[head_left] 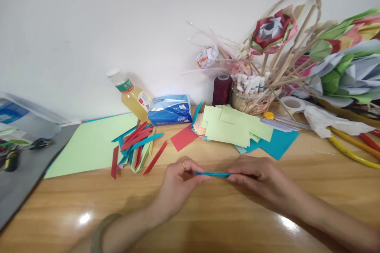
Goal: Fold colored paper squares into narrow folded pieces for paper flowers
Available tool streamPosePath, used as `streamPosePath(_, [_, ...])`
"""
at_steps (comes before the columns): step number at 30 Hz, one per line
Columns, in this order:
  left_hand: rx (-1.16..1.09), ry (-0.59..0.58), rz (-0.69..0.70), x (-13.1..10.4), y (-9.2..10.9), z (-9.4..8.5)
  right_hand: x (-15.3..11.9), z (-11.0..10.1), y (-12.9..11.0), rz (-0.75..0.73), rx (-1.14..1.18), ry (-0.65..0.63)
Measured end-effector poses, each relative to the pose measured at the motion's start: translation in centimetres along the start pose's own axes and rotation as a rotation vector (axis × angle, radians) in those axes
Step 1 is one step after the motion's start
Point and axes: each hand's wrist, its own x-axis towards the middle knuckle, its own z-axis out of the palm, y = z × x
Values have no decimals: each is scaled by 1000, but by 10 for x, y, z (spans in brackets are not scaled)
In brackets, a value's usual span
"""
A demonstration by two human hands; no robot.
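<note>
A narrow folded strip of blue paper [215, 174] is stretched level between my two hands, just above the wooden table. My left hand [178, 180] pinches its left end between thumb and fingers, and a ring shows on one finger. At the other end, my right hand [257, 176] grips the strip the same way, its fingertips partly covering that end. Beyond my left hand lies a loose pile of folded red, blue and green paper strips [138, 142]. Past the held strip are stacked light green paper rectangles [228, 126], with blue paper [280, 142] and red paper [184, 137] beside them.
Along the wall stand a bottle of yellow liquid [133, 99], a blue tissue pack [170, 110], a dark red thread spool [222, 89] and a basket [252, 102] with paper flowers. Large green sheets [89, 138] lie left; a tape roll [292, 104] is at the right.
</note>
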Motion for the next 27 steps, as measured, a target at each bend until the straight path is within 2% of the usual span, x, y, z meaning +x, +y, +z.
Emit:
streamPosePath(3, [27,-20,126,0,5,1,0,5,-9,-43,-30,-54])
streamPosePath(6, [107,-65,182,-4,7,4,0,16,-18,-59,-4,-124])
streamPosePath(10, [141,-50,229,-10,10,7,-1,23,-21,-46,45,-133])
streamPosePath(14, [173,-25,305,-10,13,4,-2,19,-20,-22,123,-146])
streamPosePath(18, [224,-86,516,-7,16,-3,-2,16,-21,22,165,-166])
streamPosePath(23, [336,-122,670,-5,19,-7,-3,18,-21,-32,40,-123])
streamPosePath(27, [378,-114,696,-4,17,-6,-4,21,-18,-98,-55,-100])
